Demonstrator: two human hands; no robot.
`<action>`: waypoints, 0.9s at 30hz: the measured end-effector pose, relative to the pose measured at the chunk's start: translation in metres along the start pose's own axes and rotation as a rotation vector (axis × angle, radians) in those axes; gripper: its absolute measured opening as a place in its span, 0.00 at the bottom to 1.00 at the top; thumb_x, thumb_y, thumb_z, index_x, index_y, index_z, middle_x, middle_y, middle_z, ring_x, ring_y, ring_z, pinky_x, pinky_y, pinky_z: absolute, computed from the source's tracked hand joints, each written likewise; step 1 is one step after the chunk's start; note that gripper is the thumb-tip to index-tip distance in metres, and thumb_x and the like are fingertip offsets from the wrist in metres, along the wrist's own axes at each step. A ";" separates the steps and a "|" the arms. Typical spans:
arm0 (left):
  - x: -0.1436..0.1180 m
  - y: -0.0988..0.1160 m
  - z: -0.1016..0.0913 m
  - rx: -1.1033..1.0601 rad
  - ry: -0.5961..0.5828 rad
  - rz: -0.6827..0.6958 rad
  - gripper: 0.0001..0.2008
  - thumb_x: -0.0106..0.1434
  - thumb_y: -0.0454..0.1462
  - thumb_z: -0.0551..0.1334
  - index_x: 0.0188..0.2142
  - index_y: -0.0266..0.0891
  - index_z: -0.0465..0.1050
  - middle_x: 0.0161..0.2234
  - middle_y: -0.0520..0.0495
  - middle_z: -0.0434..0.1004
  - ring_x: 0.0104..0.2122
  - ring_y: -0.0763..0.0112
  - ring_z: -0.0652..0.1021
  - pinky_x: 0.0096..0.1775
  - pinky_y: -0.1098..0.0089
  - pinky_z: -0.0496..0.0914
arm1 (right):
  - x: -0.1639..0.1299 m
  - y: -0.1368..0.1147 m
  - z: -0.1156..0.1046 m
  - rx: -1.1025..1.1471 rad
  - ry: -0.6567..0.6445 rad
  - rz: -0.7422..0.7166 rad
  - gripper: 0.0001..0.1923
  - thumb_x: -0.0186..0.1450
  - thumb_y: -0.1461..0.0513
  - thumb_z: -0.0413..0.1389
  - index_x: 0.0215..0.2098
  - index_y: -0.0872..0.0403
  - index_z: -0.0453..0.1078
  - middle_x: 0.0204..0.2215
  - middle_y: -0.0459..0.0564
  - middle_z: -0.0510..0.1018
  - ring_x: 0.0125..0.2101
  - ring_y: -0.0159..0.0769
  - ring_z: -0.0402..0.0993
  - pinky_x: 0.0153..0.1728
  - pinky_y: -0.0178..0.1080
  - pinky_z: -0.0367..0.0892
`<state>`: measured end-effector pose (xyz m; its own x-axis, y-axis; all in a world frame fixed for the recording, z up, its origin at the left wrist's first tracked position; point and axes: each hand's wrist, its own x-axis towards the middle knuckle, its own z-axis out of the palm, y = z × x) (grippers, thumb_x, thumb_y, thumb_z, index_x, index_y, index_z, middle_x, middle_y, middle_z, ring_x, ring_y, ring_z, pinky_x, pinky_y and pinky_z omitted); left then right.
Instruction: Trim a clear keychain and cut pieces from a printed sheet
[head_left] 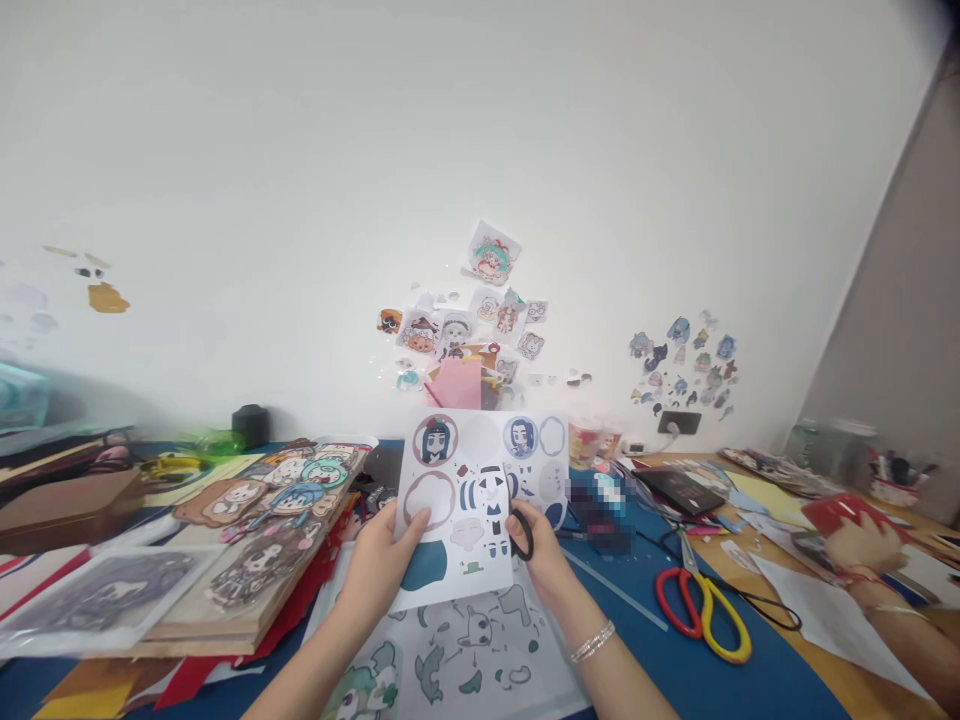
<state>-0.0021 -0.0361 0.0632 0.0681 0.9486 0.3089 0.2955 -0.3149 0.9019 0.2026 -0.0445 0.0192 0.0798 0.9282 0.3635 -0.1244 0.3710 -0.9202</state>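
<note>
Printed sticker sheet (480,500) held upright above the blue tabletop (675,660), black-handled scissors (520,530) at its right edge.

Left hand (386,565) was clamped on the sheet's lower-left edge, thumb in front; right hand (544,550) was closed through the scissor loops. Sheet judged light, thin, floppy, easily creased, best gripped near the cut. Long axis ran vertical, printed face toward the camera.

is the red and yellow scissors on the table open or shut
Open. The red and yellow scissors lie flat on the blue table with handle loops spread apart; no hand touches them.
</note>
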 end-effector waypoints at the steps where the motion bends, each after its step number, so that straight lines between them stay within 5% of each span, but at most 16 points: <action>1: 0.000 0.000 0.000 -0.004 -0.001 -0.002 0.21 0.53 0.48 0.56 0.40 0.37 0.69 0.41 0.43 0.77 0.40 0.56 0.75 0.40 0.64 0.69 | 0.000 0.000 0.000 -0.007 0.009 0.003 0.22 0.52 0.48 0.59 0.37 0.56 0.72 0.33 0.54 0.78 0.34 0.46 0.72 0.31 0.40 0.67; 10: 0.002 -0.003 0.001 -0.025 0.017 0.029 0.21 0.52 0.49 0.57 0.39 0.37 0.71 0.40 0.44 0.77 0.40 0.57 0.75 0.41 0.63 0.69 | 0.001 0.003 -0.001 -0.042 0.039 -0.029 0.20 0.52 0.49 0.60 0.35 0.55 0.73 0.27 0.50 0.77 0.26 0.38 0.70 0.25 0.35 0.64; 27: 0.005 -0.006 0.000 0.015 -0.005 0.071 0.19 0.56 0.50 0.53 0.36 0.37 0.70 0.39 0.45 0.77 0.38 0.59 0.75 0.40 0.67 0.67 | -0.001 0.000 -0.001 0.012 -0.017 -0.016 0.19 0.54 0.50 0.58 0.37 0.55 0.71 0.29 0.50 0.77 0.31 0.41 0.71 0.31 0.38 0.66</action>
<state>-0.0039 -0.0296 0.0591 0.0939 0.9240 0.3707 0.3036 -0.3812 0.8732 0.2040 -0.0458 0.0190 0.0653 0.9223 0.3809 -0.1351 0.3864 -0.9124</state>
